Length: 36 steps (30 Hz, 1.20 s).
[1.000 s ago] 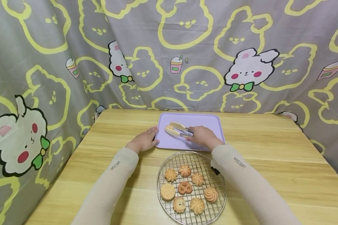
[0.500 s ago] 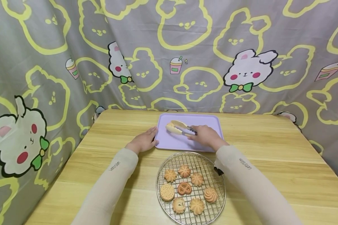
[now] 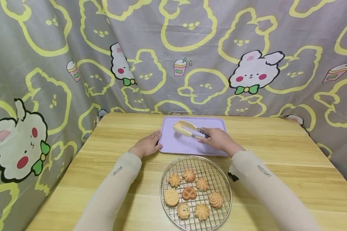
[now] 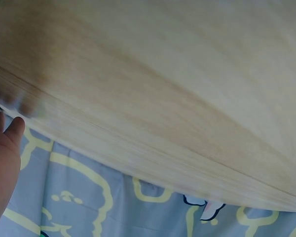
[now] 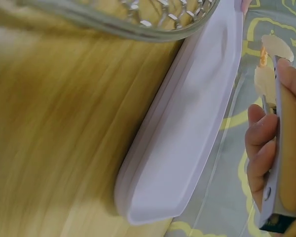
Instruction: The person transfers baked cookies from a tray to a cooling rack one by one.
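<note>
My right hand [image 3: 218, 138] grips the handles of a pair of tongs [image 3: 185, 131] with beige tips above the lilac tray [image 3: 173, 146]. A small golden cookie [image 3: 178, 124] is pinched between the tips, mostly hidden by them. In the right wrist view, curled fingers hold the tongs [image 5: 290, 148], and an orange-brown bit of the cookie [image 5: 263, 57] shows at the tips, above the tray [image 5: 182, 123]. My left hand [image 3: 147, 143] rests at the tray's left edge with fingers extended. Only part of the left hand [image 4: 2, 163] appears in the left wrist view.
A round wire rack [image 3: 176, 165] stands in front of the tray, bearing several cookies, among them a pretzel-shaped one [image 3: 189, 193] and a swirled one [image 3: 216, 200]. Both stand on a wooden table [image 3: 277, 141]. A patterned curtain [image 3: 150, 29] hangs behind and along the sides.
My right hand has drawn the tongs to the right and lifted them. The tips have closed on the cookie, which has risen from the tray. My left hand stays in place.
</note>
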Each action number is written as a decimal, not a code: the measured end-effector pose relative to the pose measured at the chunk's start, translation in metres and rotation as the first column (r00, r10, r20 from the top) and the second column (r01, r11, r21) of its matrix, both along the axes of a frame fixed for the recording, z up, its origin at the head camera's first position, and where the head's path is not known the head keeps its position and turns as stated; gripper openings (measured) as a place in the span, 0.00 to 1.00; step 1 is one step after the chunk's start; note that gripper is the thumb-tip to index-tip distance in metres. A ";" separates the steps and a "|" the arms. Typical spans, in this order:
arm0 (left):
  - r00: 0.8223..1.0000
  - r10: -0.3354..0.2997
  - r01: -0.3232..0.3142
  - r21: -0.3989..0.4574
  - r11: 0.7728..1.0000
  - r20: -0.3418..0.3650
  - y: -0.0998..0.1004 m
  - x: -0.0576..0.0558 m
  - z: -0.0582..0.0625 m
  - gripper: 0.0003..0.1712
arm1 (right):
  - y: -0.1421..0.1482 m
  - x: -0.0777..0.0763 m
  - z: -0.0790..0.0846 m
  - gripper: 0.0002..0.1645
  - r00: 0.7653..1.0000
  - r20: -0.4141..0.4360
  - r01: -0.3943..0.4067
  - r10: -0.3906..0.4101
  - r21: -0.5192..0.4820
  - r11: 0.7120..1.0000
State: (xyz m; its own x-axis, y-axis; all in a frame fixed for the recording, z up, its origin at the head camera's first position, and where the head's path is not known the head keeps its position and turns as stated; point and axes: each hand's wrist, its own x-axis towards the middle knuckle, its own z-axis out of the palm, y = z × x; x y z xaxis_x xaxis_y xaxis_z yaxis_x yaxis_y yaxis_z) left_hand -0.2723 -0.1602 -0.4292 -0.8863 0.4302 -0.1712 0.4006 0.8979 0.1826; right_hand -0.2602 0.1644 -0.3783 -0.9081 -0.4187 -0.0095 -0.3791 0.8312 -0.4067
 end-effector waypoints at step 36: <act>1.000 -0.008 0.008 -0.003 1.000 -0.003 -0.001 0.001 0.000 0.41 | 0.067 0.022 -0.018 0.40 0.978 -0.034 -0.207 0.204 -0.136 0.969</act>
